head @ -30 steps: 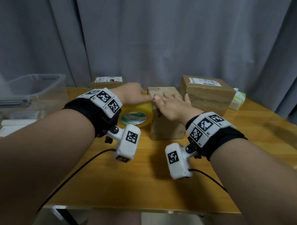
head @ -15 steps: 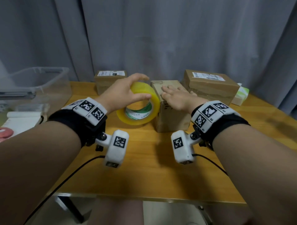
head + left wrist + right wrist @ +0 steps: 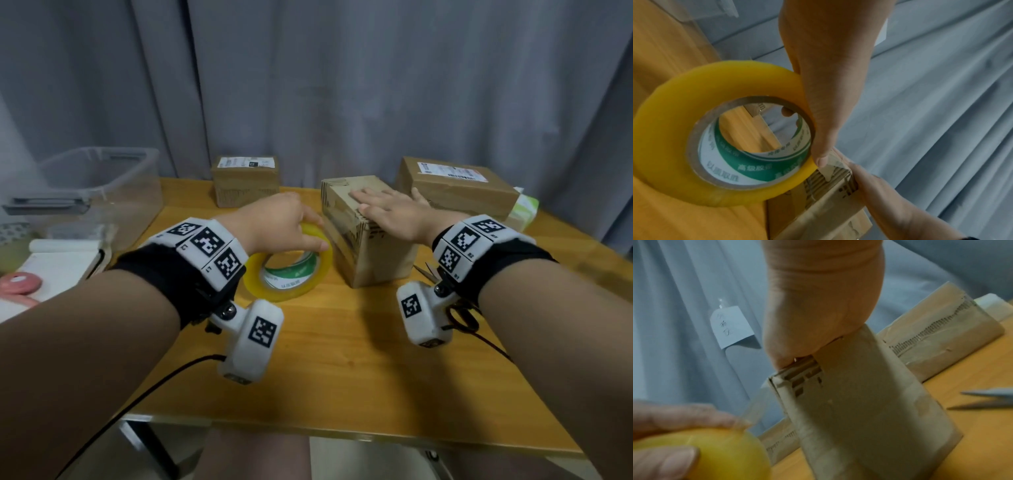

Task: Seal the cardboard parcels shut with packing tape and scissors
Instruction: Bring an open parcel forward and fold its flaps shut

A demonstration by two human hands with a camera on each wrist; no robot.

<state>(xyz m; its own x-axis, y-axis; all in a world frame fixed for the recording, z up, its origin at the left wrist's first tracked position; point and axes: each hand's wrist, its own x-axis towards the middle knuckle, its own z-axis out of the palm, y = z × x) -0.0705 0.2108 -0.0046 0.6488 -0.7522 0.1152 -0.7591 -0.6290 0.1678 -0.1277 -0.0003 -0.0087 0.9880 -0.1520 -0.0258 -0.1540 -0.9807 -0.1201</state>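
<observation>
Parcel [image 3: 370, 240] under flat R hand [image 3: 394, 212]; L hand [image 3: 277, 226] grip clasps tape roll [image 3: 291, 270].

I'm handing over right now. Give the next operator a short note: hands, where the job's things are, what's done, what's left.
Left hand: grips the yellow tape roll, standing on edge on the table left of the middle parcel.
Right hand: flat, pressing down on that parcel's top.
Scissors: on the table right of the parcel, partly hidden under the right wrist.
Two labelled parcels wait at the back: small one left, larger one right.
Done: a clear strip seems to run from the roll to the parcel's upper edge.
Left: cut the strip, press it down; whether the other parcels need tape is unclear.
</observation>
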